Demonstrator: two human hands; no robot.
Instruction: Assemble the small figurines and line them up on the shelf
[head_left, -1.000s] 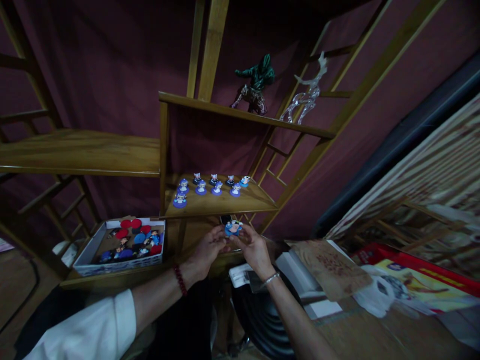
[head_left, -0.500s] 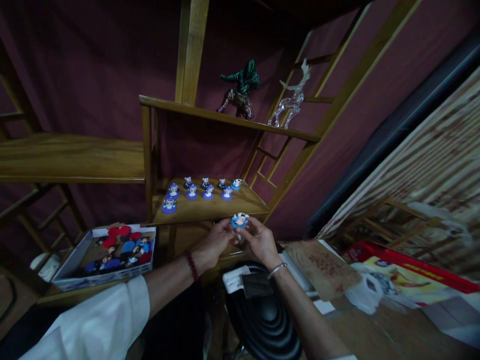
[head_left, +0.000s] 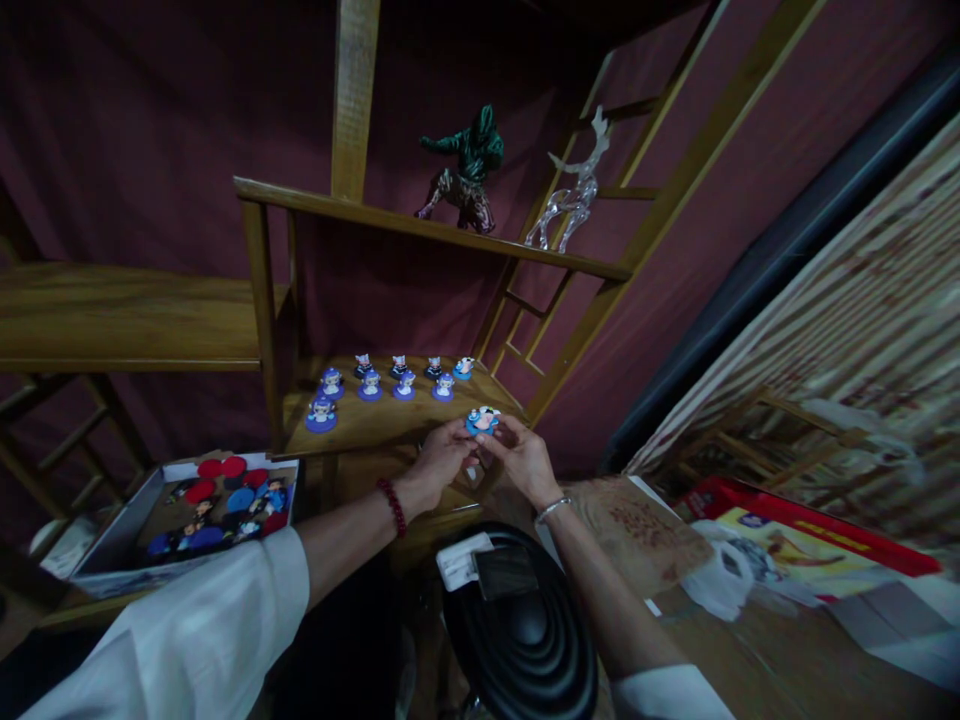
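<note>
Between my two hands is a small figurine (head_left: 483,420) with a blue base and a pink-and-white body. My left hand (head_left: 444,457) grips its left side, and my right hand (head_left: 523,458) pinches it from the right. Both hands are just in front of the lower shelf (head_left: 375,425). On that shelf stand several small figurines: purple-based ones, such as the front one (head_left: 322,413), dark-based ones behind, such as the middle one (head_left: 399,367), and a blue-based one (head_left: 464,368) at the back right.
A cardboard box (head_left: 112,575) of loose figurines with red and blue bases sits at lower left. Above are a green-and-brown figure (head_left: 471,170) and a clear deer (head_left: 571,200). A black ridged stool (head_left: 525,630) is below my hands; a red-and-yellow box (head_left: 810,540) lies right.
Both hands, still holding the figurine, have risen slightly toward the shelf. The camera view has shifted a little, so the shelves and box appear farther left.
</note>
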